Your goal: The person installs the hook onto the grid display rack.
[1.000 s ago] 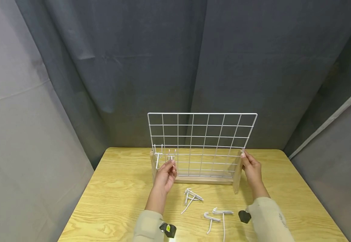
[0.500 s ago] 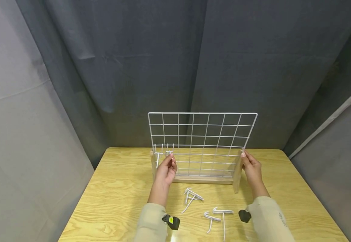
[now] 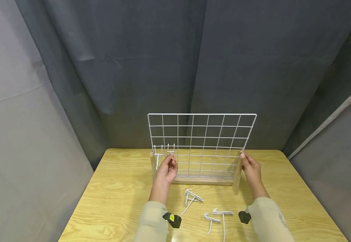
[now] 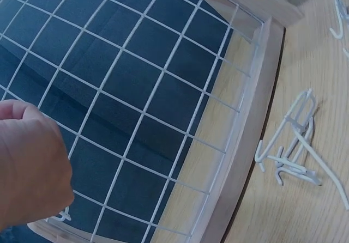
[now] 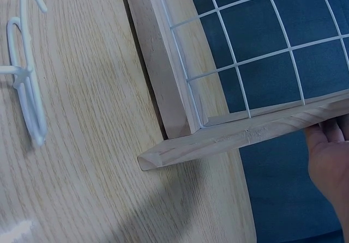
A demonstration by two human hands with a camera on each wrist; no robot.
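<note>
One white wire hook pinched at the grid panel, just below the frame's centre.
The left hand grasps it between thumb and fingers; the right hand grips the wooden side post. The hook should be light, stiff, smooth, best held just below its crossbar.

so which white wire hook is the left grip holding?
The wire hook at the grid panel, just right of the hanging hook; the left grip pinches it; loose hooks lie on the tabletop.
</note>
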